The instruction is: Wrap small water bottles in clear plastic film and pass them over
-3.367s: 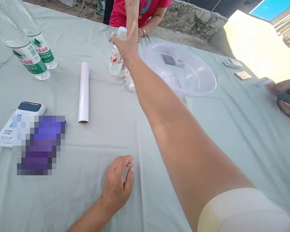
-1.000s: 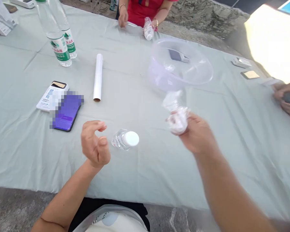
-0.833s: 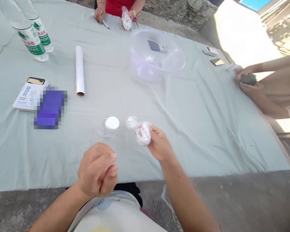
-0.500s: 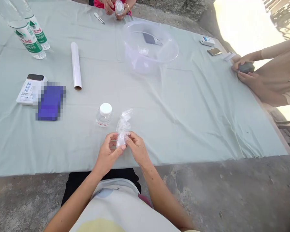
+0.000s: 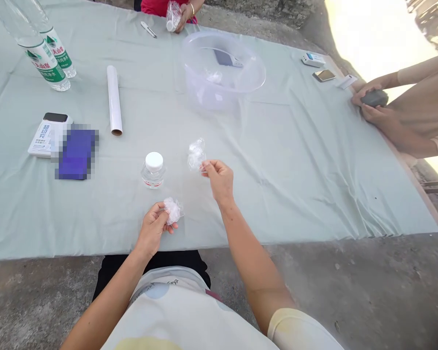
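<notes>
My left hand [image 5: 154,226] pinches a crumpled wad of clear plastic wrap [image 5: 173,210] near the table's front edge. A second crumpled piece of clear wrap [image 5: 196,154] is pinched in my right hand [image 5: 219,177] and held a little above the cloth. A small water bottle with a white cap [image 5: 153,169] stands upright between and just beyond my hands, touched by neither.
A pale green cloth [image 5: 295,160] covers the table. Beyond lie a roll of wrap [image 5: 114,99], a clear plastic basin [image 5: 222,70], two big water bottles [image 5: 45,56], a phone [image 5: 76,153] and a white box [image 5: 45,138]. Other people's hands are at the far edge [image 5: 184,9] and right [image 5: 374,104].
My hands have drawn apart, each now with its own piece of wrap; half a second ago both held one piece together. The right hand has moved forward and up.
</notes>
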The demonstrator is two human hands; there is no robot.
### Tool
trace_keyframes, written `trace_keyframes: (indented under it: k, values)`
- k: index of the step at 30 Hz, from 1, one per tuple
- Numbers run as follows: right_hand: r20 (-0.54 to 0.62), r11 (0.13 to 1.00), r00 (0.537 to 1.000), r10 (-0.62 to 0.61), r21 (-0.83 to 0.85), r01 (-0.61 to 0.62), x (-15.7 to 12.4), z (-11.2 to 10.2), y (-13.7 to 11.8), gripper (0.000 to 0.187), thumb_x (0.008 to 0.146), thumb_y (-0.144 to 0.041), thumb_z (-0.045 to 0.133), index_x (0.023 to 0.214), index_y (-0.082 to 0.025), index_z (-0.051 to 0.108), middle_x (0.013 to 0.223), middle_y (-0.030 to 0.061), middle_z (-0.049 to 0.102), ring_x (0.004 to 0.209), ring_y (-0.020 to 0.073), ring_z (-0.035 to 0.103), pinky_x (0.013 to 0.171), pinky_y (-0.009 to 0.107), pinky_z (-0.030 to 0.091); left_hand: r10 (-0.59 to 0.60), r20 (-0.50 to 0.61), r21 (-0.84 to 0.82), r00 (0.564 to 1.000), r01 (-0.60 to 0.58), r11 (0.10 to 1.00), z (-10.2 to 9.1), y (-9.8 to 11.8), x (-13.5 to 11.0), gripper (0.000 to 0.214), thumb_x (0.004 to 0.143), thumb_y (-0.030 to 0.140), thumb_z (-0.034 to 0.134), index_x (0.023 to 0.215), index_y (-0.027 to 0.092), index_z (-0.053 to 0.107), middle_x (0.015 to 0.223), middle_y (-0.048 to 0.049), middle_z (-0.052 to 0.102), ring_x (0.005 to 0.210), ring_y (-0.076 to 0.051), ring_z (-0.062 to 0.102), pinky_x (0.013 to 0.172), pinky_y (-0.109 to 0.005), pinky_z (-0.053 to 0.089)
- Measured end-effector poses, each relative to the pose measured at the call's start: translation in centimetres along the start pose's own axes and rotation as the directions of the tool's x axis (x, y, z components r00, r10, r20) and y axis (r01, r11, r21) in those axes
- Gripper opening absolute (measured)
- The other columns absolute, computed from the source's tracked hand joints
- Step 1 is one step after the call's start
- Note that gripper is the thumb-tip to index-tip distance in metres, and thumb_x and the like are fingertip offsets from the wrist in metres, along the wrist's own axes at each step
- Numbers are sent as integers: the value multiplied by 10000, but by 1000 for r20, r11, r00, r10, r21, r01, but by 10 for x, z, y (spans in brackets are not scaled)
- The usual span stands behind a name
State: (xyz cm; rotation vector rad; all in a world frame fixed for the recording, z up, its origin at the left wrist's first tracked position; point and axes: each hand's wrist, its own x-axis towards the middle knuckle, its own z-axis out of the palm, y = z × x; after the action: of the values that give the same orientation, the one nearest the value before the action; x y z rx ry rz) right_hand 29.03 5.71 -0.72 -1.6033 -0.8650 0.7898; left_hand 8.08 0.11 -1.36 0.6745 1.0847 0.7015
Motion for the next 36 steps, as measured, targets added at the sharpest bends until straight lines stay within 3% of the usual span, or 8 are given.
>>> trace_keyframes:
  k: [4,8,12,17,23,28,32,36]
  values:
    - [-160,923,909,-385,-74,378,95,0,-64,418,900,-643,516,849,-238,607,863,17,664,940,165,639,788,327,534,6,8,57,1000,-6,998,0,-4,-1,300,780,411,639,961,192,542,667,14,668,484,-85,550,469,-192,412]
    - [-280,853,806,-522,-203,482,195,-10,-132,529,905,-760,324,940,-319,613,996,26,683,1010,132,571,867,334,540,-3,-29,119,1000,7,993,2,-7,-5,311,805,449,617,993,223,516,532,77,575,407,-79,484,424,-176,367]
    - [-26,852,924,-382,-397,341,241,-22,-157,385,951,-410,610,1307,-270,563,1379,7,569,1280,211,535,1012,383,493,1,-65,154,998,9,988,5,-6,-7,354,814,503,615,1027,240,510,451,113,486,372,-83,444,396,-167,343]
    - [171,851,920,-353,-348,392,158,-10,-134,550,868,-230,708,1381,-221,511,1147,21,699,1027,150,646,936,304,525,-35,-67,89,997,41,995,5,-3,-4,311,837,487,595,1004,249,487,442,117,466,374,-81,438,394,-157,332]
    - [604,994,794,76,-111,-10,-22,-13,-43,399,884,-480,653,1215,-258,656,1141,47,719,967,176,698,774,293,552,-29,27,35,999,28,999,11,-5,1,328,882,526,553,1016,239,472,493,91,541,383,-88,458,393,-178,365]
    - [500,952,841,208,96,-292,-88,-17,12,237,836,-424,705,991,-244,713,857,8,716,767,133,652,656,256,500,35,75,84,997,-41,996,19,-11,3,320,922,530,528,1026,232,472,584,64,607,394,-96,512,380,-190,372]
    - [260,901,932,252,289,-324,-93,-23,18,238,769,-425,769,775,-207,675,694,-26,636,611,92,567,606,242,470,164,39,92,986,-167,982,20,-11,-1,314,897,503,608,985,208,544,846,-4,664,711,-132,660,514,-206,505]
    - [220,871,927,305,330,-365,-86,-29,12,288,699,-429,831,746,-194,671,696,-28,627,590,76,550,586,223,458,142,7,-162,990,-139,977,18,-8,-6,286,801,432,756,894,199,619,958,-6,651,896,-142,650,711,-254,587]
